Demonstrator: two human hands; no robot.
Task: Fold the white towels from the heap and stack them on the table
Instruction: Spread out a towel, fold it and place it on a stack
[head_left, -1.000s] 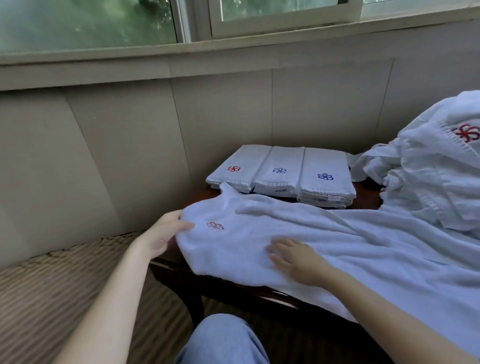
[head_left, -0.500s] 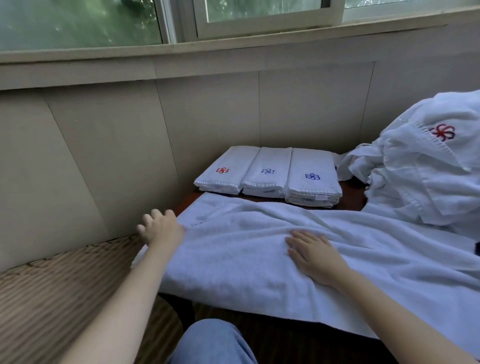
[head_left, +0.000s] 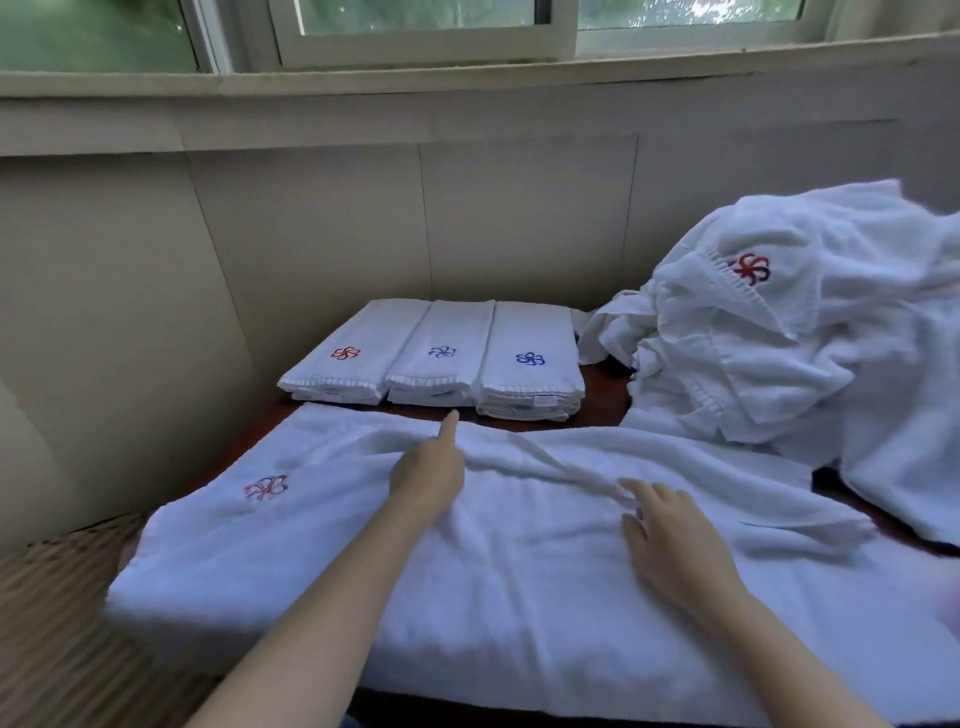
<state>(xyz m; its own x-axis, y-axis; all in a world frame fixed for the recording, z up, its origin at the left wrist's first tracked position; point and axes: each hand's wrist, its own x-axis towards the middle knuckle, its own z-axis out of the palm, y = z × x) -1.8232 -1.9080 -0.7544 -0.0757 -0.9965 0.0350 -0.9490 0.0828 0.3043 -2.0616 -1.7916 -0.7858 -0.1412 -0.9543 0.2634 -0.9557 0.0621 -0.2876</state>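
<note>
One white towel (head_left: 519, 561) lay spread across the near part of the table (head_left: 602, 397), its long axis running left to right under both hands, with its left end hanging past the table's edge and its right end reaching toward the heap. A red flower emblem (head_left: 266, 487) sat near that left end, well to the left of the left hand.

The left hand (head_left: 428, 475) rested on the towel near its far edge, its forefinger stretched straight toward the wall; how the other fingers lay could not be told. The right hand (head_left: 670, 540) lay flat on the cloth with its fingers straight and spread, fingertips beside a raised crease (head_left: 566, 470) that ran between the two hands. Neither hand plainly gripped anything.

Just beyond the left hand's fingertip stood three folded stacks side by side, each with its long axis pointing away toward the wall. The left stack (head_left: 358, 353) bore a red emblem, the middle stack (head_left: 447, 351) a blue one, and the right stack (head_left: 532, 358) a blue one also.

Beyond and to the right of the right hand rose one heap of unfolded towels (head_left: 810, 332), with a single red emblem showing on it. Its lower folds touched the far right edge of the spread towel.
</note>
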